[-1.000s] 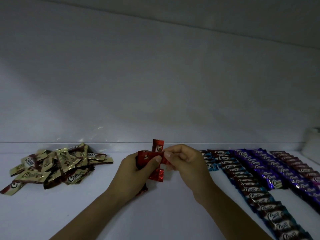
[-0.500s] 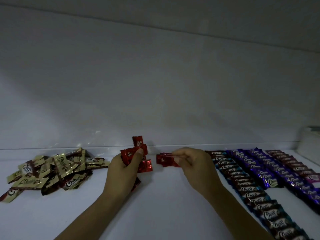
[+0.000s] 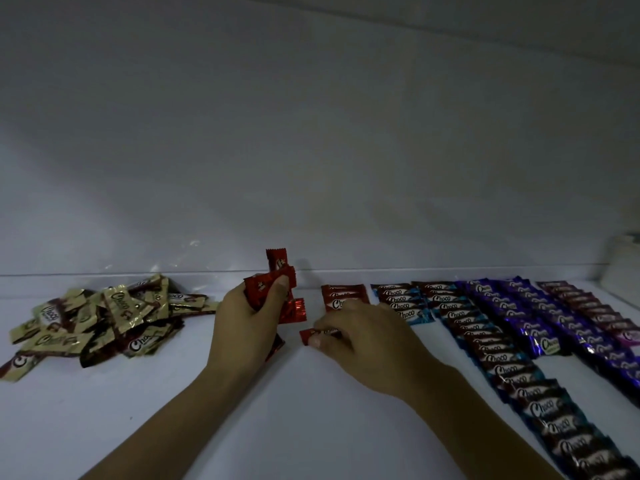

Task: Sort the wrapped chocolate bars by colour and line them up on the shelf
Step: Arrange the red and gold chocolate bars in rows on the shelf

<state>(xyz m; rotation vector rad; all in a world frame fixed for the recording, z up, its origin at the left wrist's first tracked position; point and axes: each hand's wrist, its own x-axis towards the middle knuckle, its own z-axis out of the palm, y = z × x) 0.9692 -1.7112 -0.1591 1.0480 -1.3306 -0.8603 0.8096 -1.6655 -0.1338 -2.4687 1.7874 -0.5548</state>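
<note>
Clutched a crinkly bunch of red bars in the left hand, fingers curled tight, thumb pressed on top. Pinched a single bar down at the white shelf with the right hand, just in front of a short red row. Hid that row's near end behind the knuckles. Spotted a messy gold pile far left, a neat overlapping blue row and purple rows right, all shiny foil.

Gold bars lie heaped left, red bars begin a short row beside the blue row and purple rows.
</note>
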